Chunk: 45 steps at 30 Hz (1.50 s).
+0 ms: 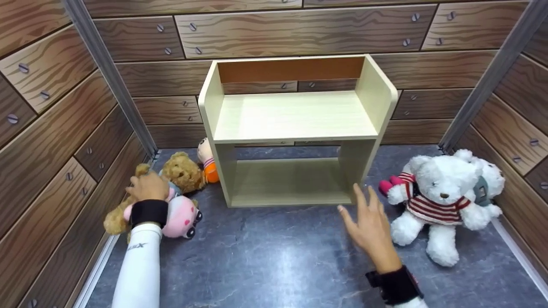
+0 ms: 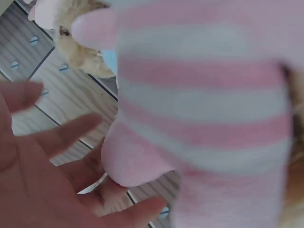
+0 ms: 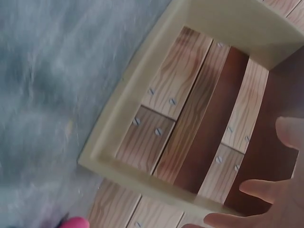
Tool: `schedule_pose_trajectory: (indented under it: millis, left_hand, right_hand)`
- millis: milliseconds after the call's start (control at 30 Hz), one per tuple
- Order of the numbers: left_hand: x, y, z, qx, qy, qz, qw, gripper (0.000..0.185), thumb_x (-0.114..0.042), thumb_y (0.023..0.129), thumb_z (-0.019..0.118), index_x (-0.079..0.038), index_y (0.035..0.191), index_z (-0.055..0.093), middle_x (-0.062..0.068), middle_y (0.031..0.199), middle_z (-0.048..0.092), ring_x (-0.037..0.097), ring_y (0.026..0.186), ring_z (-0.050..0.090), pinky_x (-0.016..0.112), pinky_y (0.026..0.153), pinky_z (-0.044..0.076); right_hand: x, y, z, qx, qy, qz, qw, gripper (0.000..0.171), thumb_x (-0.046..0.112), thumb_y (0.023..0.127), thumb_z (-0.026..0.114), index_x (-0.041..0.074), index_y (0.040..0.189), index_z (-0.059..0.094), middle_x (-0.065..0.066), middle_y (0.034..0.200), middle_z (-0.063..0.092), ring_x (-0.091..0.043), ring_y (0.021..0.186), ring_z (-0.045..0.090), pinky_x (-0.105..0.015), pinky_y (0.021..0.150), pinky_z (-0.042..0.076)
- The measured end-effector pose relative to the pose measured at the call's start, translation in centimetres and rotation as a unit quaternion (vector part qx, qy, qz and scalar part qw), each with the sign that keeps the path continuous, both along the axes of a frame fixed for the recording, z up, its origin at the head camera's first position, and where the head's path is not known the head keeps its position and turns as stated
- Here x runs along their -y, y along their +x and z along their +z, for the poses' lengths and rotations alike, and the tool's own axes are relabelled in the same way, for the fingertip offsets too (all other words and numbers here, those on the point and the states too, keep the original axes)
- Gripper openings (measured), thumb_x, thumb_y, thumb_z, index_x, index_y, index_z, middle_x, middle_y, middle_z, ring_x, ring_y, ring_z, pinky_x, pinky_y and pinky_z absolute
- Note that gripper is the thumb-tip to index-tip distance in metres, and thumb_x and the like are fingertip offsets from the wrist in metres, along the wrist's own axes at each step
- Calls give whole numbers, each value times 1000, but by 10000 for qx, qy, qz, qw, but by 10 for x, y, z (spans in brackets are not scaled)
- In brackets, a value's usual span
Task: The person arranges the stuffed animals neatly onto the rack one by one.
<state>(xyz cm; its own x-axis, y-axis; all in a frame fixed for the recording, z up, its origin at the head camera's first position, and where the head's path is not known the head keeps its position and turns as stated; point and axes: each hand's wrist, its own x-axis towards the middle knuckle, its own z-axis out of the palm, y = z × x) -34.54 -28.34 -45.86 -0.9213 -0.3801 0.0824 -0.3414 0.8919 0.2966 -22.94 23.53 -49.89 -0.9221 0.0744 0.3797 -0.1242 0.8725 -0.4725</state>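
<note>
At the left, my left hand (image 1: 150,187) reaches down over a pink plush toy (image 1: 177,217) that lies among other plush toys. The left wrist view shows this toy's pink-and-white striped body (image 2: 199,95) close up, with the fingers (image 2: 71,135) loosely spread by its rounded pink limb. Brown teddy bears (image 1: 183,172) lie around it. In front of a two-tier wooden shelf (image 1: 295,117), my right hand (image 1: 368,226) hovers with fingers spread, holding nothing. The shelf stands upright, both tiers bare.
Against the shelf's left side leans a doll in orange shorts (image 1: 209,167). To the right sit a white teddy bear (image 1: 443,184) in a striped sweater and another white plush (image 1: 492,179) behind it. Wood-patterned walls (image 1: 51,149) enclose the grey floor (image 1: 265,256) on three sides.
</note>
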Motion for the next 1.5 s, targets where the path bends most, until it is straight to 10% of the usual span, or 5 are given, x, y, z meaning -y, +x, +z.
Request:
schedule_pose_trajectory:
  millis: [200, 467, 700, 1300, 1500]
  left_hand:
    - [11, 7, -7, 92, 164, 178, 9997, 36, -12, 96, 50, 9, 125, 56, 38, 119, 61, 55, 110, 59, 67, 94, 41]
    - [17, 10, -20, 586, -103, -2, 9982, 78, -23, 84, 73, -2, 149, 36, 42, 129, 52, 60, 114, 54, 70, 94, 41]
    - [21, 7, -33, 448, -377, 152, 9982, 83, -25, 81, 76, -4, 150, 33, 49, 117, 47, 61, 101, 58, 66, 79, 50]
    - [22, 2, -48, 742, -452, -50, 9962, 92, -31, 79, 76, -9, 154, 28, 48, 118, 52, 52, 98, 62, 55, 65, 52]
    - [30, -2, -46, 336, -146, 50, 9993, 88, -28, 74, 79, -5, 146, 35, 45, 111, 58, 53, 98, 63, 57, 69, 53]
  right_hand:
    - [-14, -25, 24, -717, -357, -60, 9968, 64, 30, 98, 62, 2, 150, 37, -35, 148, 35, -58, 126, 43, -72, 91, 42]
    - [-18, -54, 54, -1402, -1107, -107, 9839, 60, 22, 97, 64, -3, 144, 37, -32, 136, 50, -51, 117, 53, -63, 95, 44]
    - [-18, -65, 72, -1316, -1343, -435, 9812, 83, 32, 96, 65, 11, 159, 16, -31, 143, 46, -51, 121, 51, -64, 98, 41]
    - [-19, -99, 99, -444, -1930, -1080, 9742, 76, 55, 97, 50, 0, 146, 33, -32, 139, 50, -51, 128, 47, -62, 104, 36]
    - [-20, -105, 101, -163, -2148, -1044, 9709, 78, 55, 96, 50, 1, 149, 31, -30, 144, 47, -48, 133, 44, -59, 110, 33]
